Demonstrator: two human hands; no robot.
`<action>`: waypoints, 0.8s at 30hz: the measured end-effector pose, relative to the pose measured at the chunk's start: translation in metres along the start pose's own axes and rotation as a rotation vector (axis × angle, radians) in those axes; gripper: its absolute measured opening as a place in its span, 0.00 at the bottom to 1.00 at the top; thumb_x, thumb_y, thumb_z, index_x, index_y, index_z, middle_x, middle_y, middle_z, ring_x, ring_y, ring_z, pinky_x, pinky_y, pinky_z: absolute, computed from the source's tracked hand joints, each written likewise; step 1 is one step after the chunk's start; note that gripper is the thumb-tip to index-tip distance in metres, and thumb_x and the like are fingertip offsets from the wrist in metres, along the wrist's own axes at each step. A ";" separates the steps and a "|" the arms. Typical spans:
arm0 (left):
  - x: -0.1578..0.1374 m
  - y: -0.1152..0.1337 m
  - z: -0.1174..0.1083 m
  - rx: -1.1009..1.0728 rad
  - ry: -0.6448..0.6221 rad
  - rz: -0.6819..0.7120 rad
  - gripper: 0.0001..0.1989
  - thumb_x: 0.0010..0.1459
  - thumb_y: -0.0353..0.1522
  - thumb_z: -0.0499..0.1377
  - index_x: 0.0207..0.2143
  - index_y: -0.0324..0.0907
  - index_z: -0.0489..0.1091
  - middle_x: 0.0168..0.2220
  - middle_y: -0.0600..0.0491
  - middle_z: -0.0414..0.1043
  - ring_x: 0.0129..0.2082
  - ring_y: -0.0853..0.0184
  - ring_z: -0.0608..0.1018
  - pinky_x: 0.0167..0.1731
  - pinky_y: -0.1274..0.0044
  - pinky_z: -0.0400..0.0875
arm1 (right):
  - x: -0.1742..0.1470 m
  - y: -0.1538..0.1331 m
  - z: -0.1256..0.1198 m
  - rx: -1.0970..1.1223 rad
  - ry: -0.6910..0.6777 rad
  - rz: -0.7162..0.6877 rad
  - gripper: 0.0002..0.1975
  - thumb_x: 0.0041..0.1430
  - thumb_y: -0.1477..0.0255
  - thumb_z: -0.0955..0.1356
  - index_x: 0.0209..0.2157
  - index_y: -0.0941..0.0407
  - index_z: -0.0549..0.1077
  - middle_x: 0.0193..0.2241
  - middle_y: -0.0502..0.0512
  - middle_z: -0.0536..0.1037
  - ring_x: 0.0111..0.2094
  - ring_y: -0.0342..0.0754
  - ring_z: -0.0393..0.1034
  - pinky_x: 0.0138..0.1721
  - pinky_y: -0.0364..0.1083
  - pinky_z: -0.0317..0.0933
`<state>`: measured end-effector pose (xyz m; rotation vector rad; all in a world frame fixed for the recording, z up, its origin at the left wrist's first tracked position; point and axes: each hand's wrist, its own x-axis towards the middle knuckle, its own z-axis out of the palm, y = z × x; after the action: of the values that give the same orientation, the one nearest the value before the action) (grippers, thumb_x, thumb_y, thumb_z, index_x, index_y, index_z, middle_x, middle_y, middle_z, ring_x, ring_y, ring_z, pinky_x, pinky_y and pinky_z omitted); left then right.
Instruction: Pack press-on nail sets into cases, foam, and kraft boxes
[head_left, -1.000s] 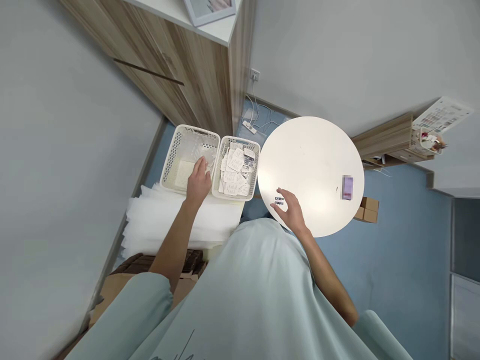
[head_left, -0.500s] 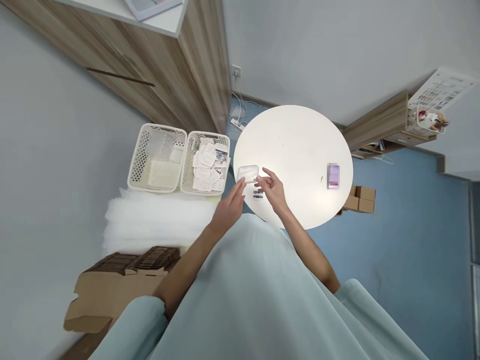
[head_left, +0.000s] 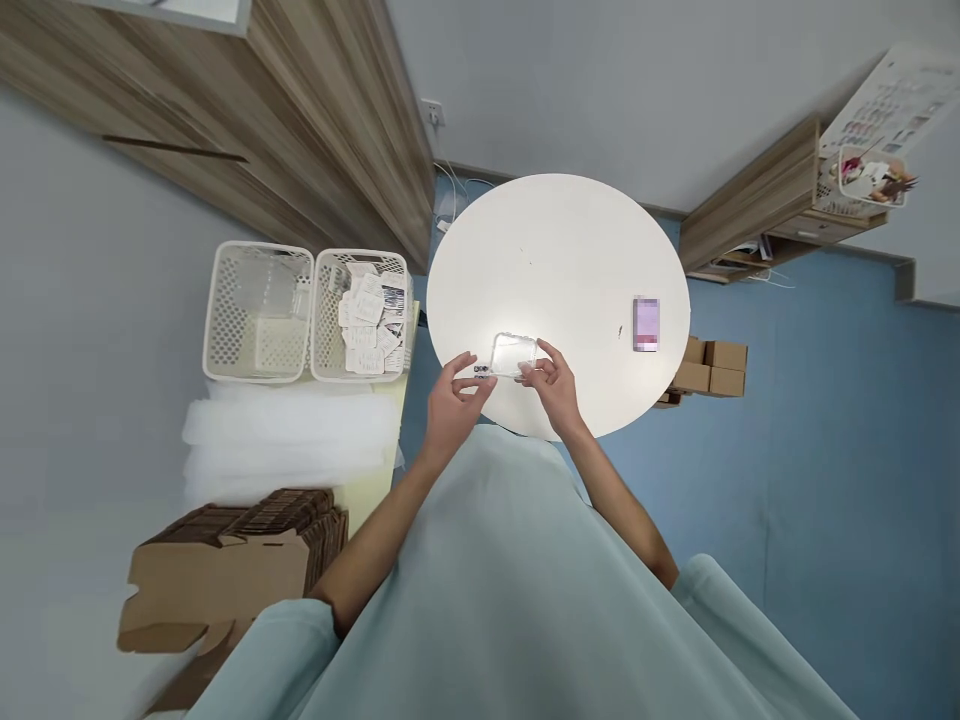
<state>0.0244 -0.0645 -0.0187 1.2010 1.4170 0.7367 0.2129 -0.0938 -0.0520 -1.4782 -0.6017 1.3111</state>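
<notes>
One clear rectangular plastic case [head_left: 512, 350], right end clamped in the right hand [head_left: 559, 393], could slip if tilted; the left hand [head_left: 448, 412], fingers apart, might knock small dark pieces [head_left: 481, 369] askew.

Can't read any text, brand or number. Can make out fine print on white cards [head_left: 366, 305] and sheet [head_left: 889, 100], too small. Can't read pixelated purple box [head_left: 646, 324] either.
</notes>
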 end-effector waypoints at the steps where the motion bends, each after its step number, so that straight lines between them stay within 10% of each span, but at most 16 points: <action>1: 0.003 0.001 0.002 -0.063 -0.031 -0.084 0.34 0.60 0.47 0.70 0.63 0.43 0.71 0.62 0.39 0.76 0.52 0.54 0.84 0.43 0.67 0.83 | -0.002 -0.001 -0.003 0.004 -0.017 -0.004 0.43 0.57 0.51 0.79 0.70 0.47 0.67 0.38 0.49 0.78 0.41 0.50 0.79 0.55 0.59 0.78; 9: 0.003 -0.004 0.022 -0.237 -0.057 -0.238 0.38 0.52 0.48 0.75 0.60 0.39 0.74 0.47 0.43 0.84 0.48 0.55 0.84 0.49 0.64 0.78 | -0.012 0.009 -0.022 -0.141 -0.089 -0.048 0.44 0.64 0.48 0.74 0.74 0.46 0.60 0.45 0.54 0.80 0.42 0.52 0.80 0.54 0.60 0.78; 15: -0.002 -0.007 0.018 -0.124 -0.050 -0.179 0.34 0.52 0.46 0.74 0.58 0.42 0.75 0.42 0.47 0.84 0.51 0.52 0.84 0.55 0.61 0.76 | -0.022 -0.013 -0.034 -0.781 -0.177 -0.432 0.52 0.63 0.56 0.77 0.79 0.42 0.49 0.77 0.62 0.55 0.74 0.66 0.56 0.69 0.68 0.63; 24: -0.012 -0.011 0.007 -0.099 -0.114 -0.204 0.38 0.54 0.49 0.74 0.61 0.40 0.74 0.44 0.45 0.85 0.50 0.53 0.85 0.57 0.61 0.76 | -0.024 -0.022 -0.035 -0.981 -0.377 -0.551 0.46 0.67 0.69 0.73 0.79 0.44 0.50 0.69 0.62 0.70 0.68 0.65 0.66 0.65 0.67 0.67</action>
<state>0.0272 -0.0800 -0.0265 0.9891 1.3688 0.5806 0.2435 -0.1194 -0.0266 -1.6017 -1.9454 0.8563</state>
